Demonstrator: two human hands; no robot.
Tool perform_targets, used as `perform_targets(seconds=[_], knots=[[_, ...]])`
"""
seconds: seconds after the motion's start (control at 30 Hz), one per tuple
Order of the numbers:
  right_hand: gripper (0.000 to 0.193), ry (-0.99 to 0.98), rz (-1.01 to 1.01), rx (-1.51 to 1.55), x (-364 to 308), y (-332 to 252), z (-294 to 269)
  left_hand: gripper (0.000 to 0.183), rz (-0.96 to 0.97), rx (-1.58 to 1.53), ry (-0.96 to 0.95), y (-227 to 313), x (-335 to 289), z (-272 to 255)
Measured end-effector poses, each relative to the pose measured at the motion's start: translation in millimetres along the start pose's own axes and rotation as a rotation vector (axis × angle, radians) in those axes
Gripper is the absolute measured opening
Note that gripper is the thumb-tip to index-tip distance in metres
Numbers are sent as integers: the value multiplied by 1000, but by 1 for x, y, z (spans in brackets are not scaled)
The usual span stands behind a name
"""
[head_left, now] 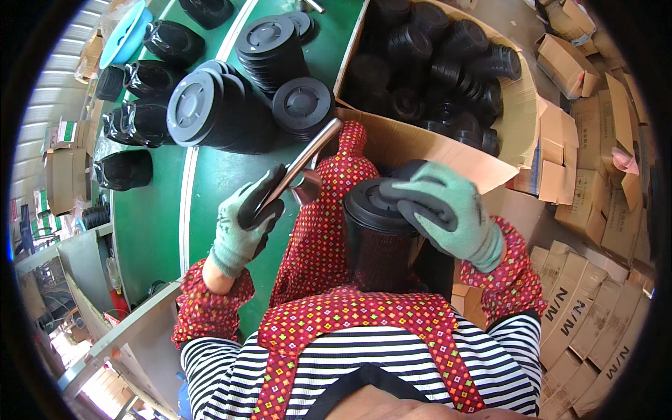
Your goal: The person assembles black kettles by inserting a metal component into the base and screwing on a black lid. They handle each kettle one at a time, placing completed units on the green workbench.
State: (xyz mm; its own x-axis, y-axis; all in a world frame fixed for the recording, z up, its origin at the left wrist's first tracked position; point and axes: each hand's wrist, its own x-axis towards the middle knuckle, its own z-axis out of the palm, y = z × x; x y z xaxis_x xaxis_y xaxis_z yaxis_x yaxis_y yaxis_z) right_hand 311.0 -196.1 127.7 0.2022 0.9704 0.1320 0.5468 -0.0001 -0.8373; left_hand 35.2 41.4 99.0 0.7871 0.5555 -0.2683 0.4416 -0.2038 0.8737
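Head view: a green worktop [231, 171] is stretching away on the person's left and ahead. Beside it, an open cardboard box [434, 143] is holding many black plastic pieces [409, 45]. On the worktop, stacks of round black plastic pieces [192, 105] are standing near the box, with glossy black bundles [150, 122] lying farther left. Close before the person's body, a round-topped black stack [378, 245] is standing roughly upright. Over its top edge the gloved right hand [444, 210] is half curling, its fingers touching the rim; how firmly it is gripping, I cannot tell. The gloved left hand [245, 217] is closing around a copper-toned metal tool [308, 155], which is slanting up toward the box.
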Motion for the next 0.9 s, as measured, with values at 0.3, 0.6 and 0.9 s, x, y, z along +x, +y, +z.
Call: perform_targets(seconds=[0.3,0.6,0.9], knots=[[23,157,-373,-26,94,64,0,57,261,217,-214,162,26,15],[35,-21,-263,347,37,153,61,37,804,-114,-626,143,85,75],[14,130,-323,465,30,135,72,38,652,-36,-444,149,56,120]])
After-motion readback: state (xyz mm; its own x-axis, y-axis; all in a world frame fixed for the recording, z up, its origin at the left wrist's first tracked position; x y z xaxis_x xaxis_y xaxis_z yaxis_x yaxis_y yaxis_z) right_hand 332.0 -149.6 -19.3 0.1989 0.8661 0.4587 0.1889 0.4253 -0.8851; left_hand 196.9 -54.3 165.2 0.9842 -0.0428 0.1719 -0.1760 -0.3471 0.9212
